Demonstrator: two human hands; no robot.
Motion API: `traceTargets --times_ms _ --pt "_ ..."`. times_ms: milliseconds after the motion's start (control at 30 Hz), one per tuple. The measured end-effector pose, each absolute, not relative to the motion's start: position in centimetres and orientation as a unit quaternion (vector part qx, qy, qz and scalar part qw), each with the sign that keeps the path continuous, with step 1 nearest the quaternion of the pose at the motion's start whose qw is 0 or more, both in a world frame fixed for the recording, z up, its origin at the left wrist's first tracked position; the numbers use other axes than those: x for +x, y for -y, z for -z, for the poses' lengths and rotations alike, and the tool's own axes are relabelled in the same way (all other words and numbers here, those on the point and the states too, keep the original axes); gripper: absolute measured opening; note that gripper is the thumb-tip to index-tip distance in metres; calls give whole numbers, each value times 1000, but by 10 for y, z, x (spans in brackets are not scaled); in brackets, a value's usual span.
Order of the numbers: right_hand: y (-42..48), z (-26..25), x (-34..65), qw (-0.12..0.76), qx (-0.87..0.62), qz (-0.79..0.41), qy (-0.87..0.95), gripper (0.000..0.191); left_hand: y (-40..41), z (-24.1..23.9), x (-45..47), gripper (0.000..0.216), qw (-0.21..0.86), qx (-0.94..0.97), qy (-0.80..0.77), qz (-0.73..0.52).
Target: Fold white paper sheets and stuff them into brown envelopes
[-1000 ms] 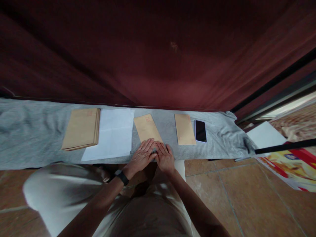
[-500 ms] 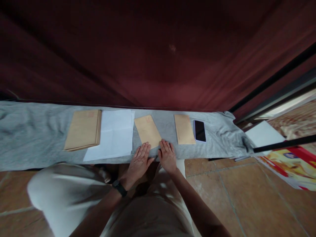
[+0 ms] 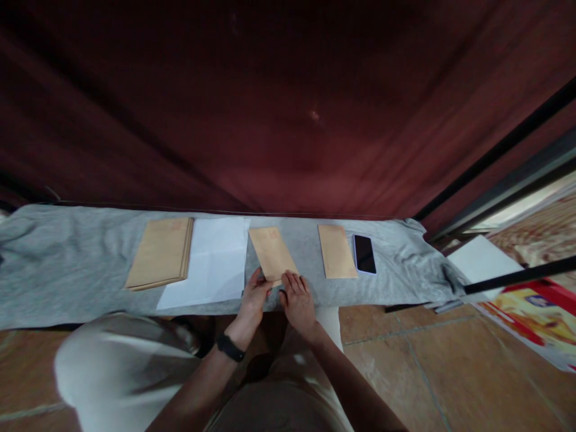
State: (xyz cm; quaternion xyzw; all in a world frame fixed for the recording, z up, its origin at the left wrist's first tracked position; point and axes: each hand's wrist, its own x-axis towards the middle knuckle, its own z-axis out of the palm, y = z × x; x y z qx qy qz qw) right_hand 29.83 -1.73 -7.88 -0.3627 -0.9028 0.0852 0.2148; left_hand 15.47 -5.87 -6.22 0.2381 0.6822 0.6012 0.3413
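Middle envelope (image 3: 272, 255): brown, lying at a slant on the grey cloth (image 3: 396, 258), a small red mark near its far end; its near end is between the two hands.
Left hand (image 3: 254, 297): fingers bent, gripping the near left corner of the middle envelope; a dark watch (image 3: 230, 348) circles the wrist.
Right hand (image 3: 299, 303): not closed on anything; fingers stretched forward, their tips resting on the near right corner of the middle envelope, the thumb set apart from them.
Envelope stack (image 3: 159, 252): several brown envelopes piled to the left, the top one with a faint red mark; the pile partly covers the white paper.
White paper (image 3: 216, 264): flat on the grey cloth, between the envelope stack and the middle envelope.
Right envelope (image 3: 337, 252): a single brown one, flat, well apart from the right hand, just beside the phone.
Phone (image 3: 364, 254): dark screen up, pale purple edge, on the far side of the right envelope from the hands.
Dark red panel (image 3: 279, 132): rises behind the grey cloth.
Printed box (image 3: 535, 312): red and yellow, at the right edge, above the tiled floor (image 3: 405, 360).
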Motion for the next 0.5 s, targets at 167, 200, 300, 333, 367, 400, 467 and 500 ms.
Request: traceTargets --times_ms 167,200,300,333,367,400,467,500 --pt "3 62 288 252 -422 -117 863 42 45 30 168 54 357 263 -652 -615" --pt "-3 57 287 260 -438 -145 848 41 43 22 171 52 358 280 -646 -613" --pt "-20 44 285 321 -472 -317 757 39 40 2 171 44 320 351 -632 -612" --pt "-24 42 285 347 -470 -402 705 41 40 -3 167 42 284 374 -638 -611" --pt "-27 41 285 366 -461 -487 645 42 40 -5 162 41 237 395 -649 -605" --pt "-28 43 287 377 -448 -565 581 42 39 -5 155 40 186 414 -664 -594" --pt "-25 49 290 378 -422 -679 467 42 37 3 140 43 95 452 -696 -550" --pt "-21 53 292 372 -417 -714 422 41 34 10 131 45 67 469 -711 -520"
